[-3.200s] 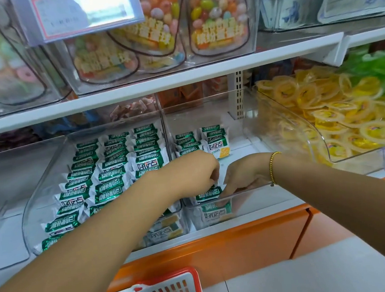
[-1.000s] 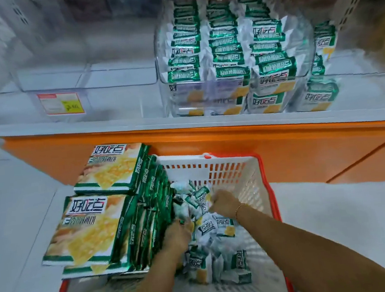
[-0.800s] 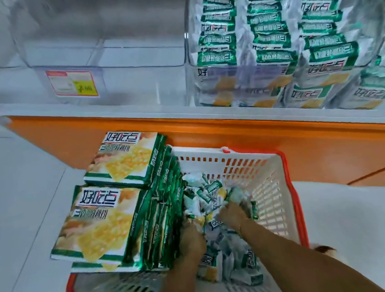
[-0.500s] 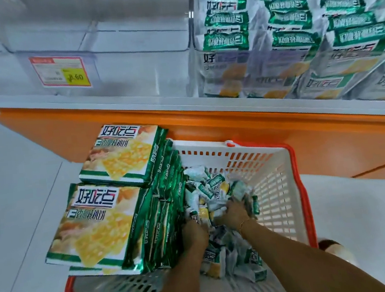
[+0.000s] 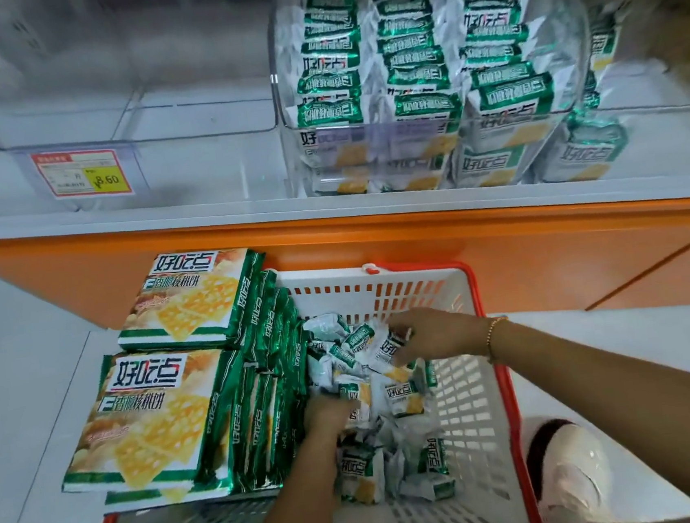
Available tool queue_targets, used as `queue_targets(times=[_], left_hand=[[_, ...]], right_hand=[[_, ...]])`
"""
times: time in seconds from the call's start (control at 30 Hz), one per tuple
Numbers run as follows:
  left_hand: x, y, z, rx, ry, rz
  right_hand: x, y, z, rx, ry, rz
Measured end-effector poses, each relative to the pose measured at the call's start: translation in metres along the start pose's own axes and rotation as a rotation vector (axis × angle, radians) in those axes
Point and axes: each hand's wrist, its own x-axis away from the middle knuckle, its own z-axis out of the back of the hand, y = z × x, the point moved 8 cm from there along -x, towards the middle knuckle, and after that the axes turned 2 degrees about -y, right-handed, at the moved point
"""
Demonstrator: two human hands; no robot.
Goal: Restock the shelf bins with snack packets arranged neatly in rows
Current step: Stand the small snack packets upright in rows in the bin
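Observation:
A white basket with a red rim stands on the floor and holds a loose heap of small green-and-white snack packets. My left hand is pushed into the heap, its fingers hidden among the packets. My right hand reaches in from the right, fingers closed around a few small packets at the top of the heap. On the shelf above, a clear bin is packed with rows of the same packets. More packets lie in the bin to its right.
Large flat biscuit packs stand stacked in the basket's left half and overhang its rim. A clear bin with a price tag is on the shelf's left. An orange base panel runs below the shelf. My white shoe is beside the basket.
Earlier both hands were setting packets in the shelf bin; my view then dropped to the basket. Over the last second, my right hand has risen to the top of the heap, gripping packets.

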Motion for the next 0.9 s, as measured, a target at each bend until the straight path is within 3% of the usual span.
queue_targets(times=[0.13, 0.23, 0.3, 0.53, 0.7, 0.9], left_hand=[[0.027, 0.020, -0.006, 0.205, -0.155, -0.093], [0.070, 0.062, -0.020, 0.172, -0.389, -0.254], [0.102, 0.092, -0.027, 0.165, -0.455, -0.343], [0.190, 0.169, -0.033, 0.292, -0.498, -0.592], [0.246, 0.206, -0.042, 0.215, -0.593, -0.778], [0.300, 0.267, -0.032, 0.148, -0.538, -1.055]], right_hand=[[0.052, -0.008, 0.028, -0.002, -0.145, 0.059], [0.085, -0.015, 0.044, 0.245, -0.202, 0.151], [0.101, -0.015, 0.051, 0.328, -0.197, 0.166], [0.147, 0.000, 0.084, 0.342, 0.059, 0.237], [0.193, 0.013, 0.115, 0.190, 0.243, 0.322], [0.238, 0.029, 0.163, -0.051, 0.430, 0.357]])
